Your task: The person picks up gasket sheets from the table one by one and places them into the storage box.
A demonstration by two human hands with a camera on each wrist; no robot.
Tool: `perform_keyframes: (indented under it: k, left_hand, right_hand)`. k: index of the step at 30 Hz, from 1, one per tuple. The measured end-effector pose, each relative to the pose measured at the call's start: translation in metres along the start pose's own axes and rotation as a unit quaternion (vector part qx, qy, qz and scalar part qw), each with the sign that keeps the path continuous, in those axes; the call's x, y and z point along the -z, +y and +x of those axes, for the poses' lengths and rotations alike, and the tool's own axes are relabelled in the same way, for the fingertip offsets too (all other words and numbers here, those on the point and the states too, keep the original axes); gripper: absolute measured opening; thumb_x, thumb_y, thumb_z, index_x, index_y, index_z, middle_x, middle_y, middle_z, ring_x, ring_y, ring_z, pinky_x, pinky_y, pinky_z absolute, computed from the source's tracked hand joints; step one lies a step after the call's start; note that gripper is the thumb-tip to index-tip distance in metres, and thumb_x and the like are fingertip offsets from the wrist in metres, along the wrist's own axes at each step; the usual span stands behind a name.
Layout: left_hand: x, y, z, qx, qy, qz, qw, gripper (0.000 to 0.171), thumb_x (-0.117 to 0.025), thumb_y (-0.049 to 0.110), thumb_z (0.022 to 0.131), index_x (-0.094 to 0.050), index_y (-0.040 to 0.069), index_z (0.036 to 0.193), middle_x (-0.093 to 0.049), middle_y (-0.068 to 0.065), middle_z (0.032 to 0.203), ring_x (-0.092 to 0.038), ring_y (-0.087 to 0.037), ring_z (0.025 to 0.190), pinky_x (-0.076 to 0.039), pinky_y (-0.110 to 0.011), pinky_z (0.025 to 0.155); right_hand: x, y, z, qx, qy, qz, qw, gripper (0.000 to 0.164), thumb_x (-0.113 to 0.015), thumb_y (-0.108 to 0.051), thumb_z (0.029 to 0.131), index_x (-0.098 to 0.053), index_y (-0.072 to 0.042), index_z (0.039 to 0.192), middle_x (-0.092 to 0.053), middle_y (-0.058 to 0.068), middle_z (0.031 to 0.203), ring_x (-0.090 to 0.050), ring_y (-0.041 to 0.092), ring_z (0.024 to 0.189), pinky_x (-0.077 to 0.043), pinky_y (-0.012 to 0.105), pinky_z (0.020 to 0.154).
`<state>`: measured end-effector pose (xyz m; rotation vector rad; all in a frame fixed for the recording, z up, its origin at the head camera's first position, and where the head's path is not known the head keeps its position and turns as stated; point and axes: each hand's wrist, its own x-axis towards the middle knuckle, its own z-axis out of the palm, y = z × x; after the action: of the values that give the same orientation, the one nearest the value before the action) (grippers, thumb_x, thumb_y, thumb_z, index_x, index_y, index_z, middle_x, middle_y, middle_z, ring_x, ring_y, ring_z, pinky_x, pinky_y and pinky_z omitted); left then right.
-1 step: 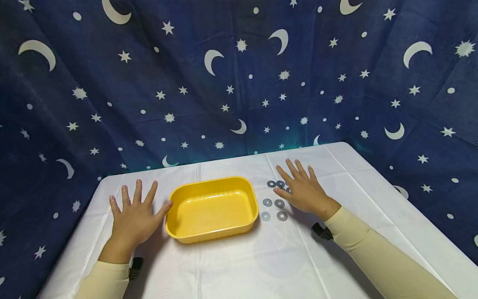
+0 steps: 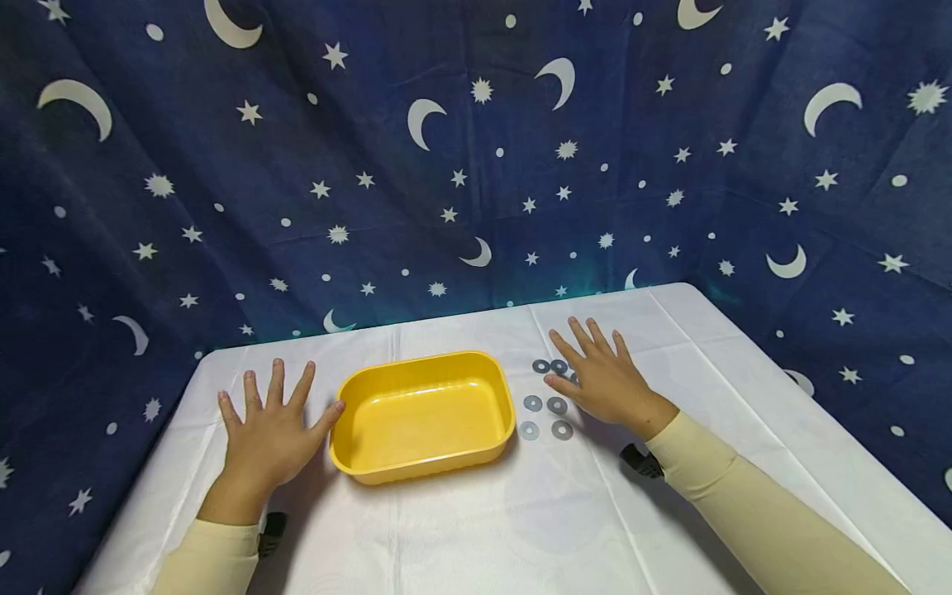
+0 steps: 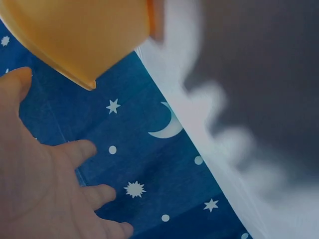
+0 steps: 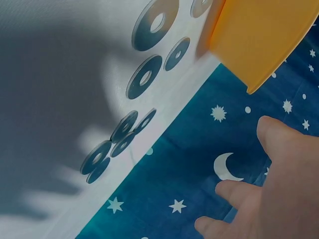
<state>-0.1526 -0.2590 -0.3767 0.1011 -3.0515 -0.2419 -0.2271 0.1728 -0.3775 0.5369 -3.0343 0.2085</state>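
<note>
Bright light whitens the cloth [image 2: 476, 537] in the head view, while the curtain [image 2: 446, 74] darkens towards the far left. A thin glare streaks the tray [image 2: 424, 421]. The light probably comes from above, judging by the soft shadows. Both wrist views are duller, with broad grey shadows, blurred at their edges, across the cloth.

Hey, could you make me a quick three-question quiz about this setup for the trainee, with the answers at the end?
1. True or false: the yellow tray between the left hand and the right hand is empty.

2. Multiple choice: which is nearer the metal washers?
A) left hand
B) right hand

3. Fill in the blank: the blue cloth behind the table is printed with stars, dots and crescent ____.

Key: 1. True. 2. B. 3. Moons.
</note>
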Motion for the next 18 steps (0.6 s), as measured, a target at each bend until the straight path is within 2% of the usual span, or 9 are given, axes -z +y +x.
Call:
perform_keyframes:
  k: [6, 14, 18]
  left_hand:
    - [0.0001, 0.0044, -0.0032, -0.003, 0.0, -0.002, 1.0, 0.091, -0.031, 0.076, 0.094, -0.022, 0.013, 0.159, -0.005, -0.033, 0.161, 0.005, -0.063, 0.145, 0.018, -0.075, 0.107]
    - [0.0001, 0.0062, -0.0033, 0.001, 0.009, -0.003, 1.0, 0.092, -0.032, 0.076, 0.094, -0.025, 0.011, 0.158, -0.005, -0.033, 0.161, 0.006, -0.061, 0.146, 0.023, -0.072, 0.107]
    - [-0.0003, 0.0072, -0.0027, 0.005, 0.009, -0.013, 0.9999, 0.087, -0.037, 0.071, 0.096, -0.027, 0.011, 0.158, -0.01, -0.033, 0.161, -0.001, -0.059, 0.147, 0.015, -0.075, 0.109]
  right_hand:
    - [-0.0016, -0.0023, -0.001, 0.002, -0.005, 0.007, 1.0, 0.075, -0.051, -0.055, 0.099, -0.026, -0.018, 0.159, -0.009, 0.019, 0.167, -0.005, 0.045, 0.153, -0.003, 0.071, 0.116]
    - [-0.0022, -0.0061, -0.0008, 0.004, -0.009, 0.008, 1.0, 0.074, -0.05, -0.057, 0.098, -0.028, -0.02, 0.159, -0.011, 0.018, 0.167, -0.006, 0.045, 0.153, -0.004, 0.07, 0.117]
    - [-0.0014, -0.0083, -0.0022, 0.004, -0.01, 0.021, 1.0, 0.074, -0.051, -0.057, 0.098, -0.03, -0.02, 0.158, -0.012, 0.019, 0.166, -0.008, 0.045, 0.153, -0.007, 0.07, 0.117]
